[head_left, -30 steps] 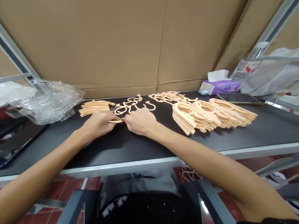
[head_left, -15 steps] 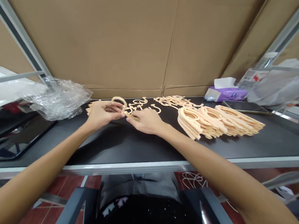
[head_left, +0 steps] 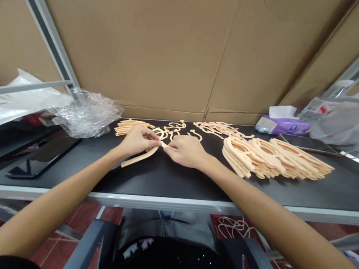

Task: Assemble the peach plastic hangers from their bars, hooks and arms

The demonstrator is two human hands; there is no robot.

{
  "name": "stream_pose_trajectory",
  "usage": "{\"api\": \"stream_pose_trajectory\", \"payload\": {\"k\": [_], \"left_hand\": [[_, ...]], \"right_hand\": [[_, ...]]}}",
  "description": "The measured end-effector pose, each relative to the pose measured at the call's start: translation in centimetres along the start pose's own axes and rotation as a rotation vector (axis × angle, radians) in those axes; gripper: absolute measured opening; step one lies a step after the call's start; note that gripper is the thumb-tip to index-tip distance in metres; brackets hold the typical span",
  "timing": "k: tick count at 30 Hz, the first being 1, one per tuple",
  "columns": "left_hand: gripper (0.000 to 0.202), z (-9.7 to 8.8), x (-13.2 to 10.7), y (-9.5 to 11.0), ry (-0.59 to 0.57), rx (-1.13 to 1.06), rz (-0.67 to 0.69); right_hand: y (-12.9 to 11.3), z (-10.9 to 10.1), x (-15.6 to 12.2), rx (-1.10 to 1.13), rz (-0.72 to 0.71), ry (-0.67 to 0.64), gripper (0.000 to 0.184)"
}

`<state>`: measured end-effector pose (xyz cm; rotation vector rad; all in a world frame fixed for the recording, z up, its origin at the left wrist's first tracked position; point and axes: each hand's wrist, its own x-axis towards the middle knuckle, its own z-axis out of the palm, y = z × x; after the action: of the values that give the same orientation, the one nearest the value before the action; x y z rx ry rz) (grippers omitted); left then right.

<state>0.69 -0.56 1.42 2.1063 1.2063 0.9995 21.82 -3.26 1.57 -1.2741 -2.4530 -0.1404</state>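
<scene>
My left hand pinches a beige plastic clothes hanger near its middle joint. One curved arm of the hanger slants down to the left beneath my fingers. Close against it, the fingertips of my right hand are closed on the hanger's other side by the joint; most of what lies in that palm is hidden. Just behind both hands lie loose beige hanger hooks. A row of slim curved hanger arms sits behind my left hand.
Stacked beige hanger pieces lie at the right, with a heap of hooks behind. A purple tissue box and a dark tablet are at the back right. Crumpled clear plastic and a black phone-like device lie left.
Both hands have come slightly lower and turned the hanger; one arm now sticks out to the lower left. The view has shifted, uncovering the row of arms behind my left hand.
</scene>
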Motion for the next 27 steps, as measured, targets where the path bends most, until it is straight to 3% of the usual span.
{"api": "stream_pose_trajectory", "payload": {"k": [3, 7, 18, 27], "left_hand": [[0.022, 0.1, -0.1, 0.1, -0.043, 0.009, -0.036], [0.024, 0.4, 0.0, -0.2, -0.015, 0.078, 0.044], [0.026, 0.3, -0.2, -0.2, -0.039, 0.327, 0.081], [0.026, -1.0, 0.4, -1.3, 0.061, 0.36, 0.057]], "right_hand": [[-0.5, -0.2, -0.1, -0.037, 0.003, -0.068, 0.042], [-0.8, -0.2, -0.2, -0.091, 0.064, -0.082, 0.042], [-0.7, -0.2, 0.1, -0.166, 0.152, -0.146, 0.04], [-0.2, 0.1, 0.1, -0.19, 0.153, -0.114, 0.04]]}}
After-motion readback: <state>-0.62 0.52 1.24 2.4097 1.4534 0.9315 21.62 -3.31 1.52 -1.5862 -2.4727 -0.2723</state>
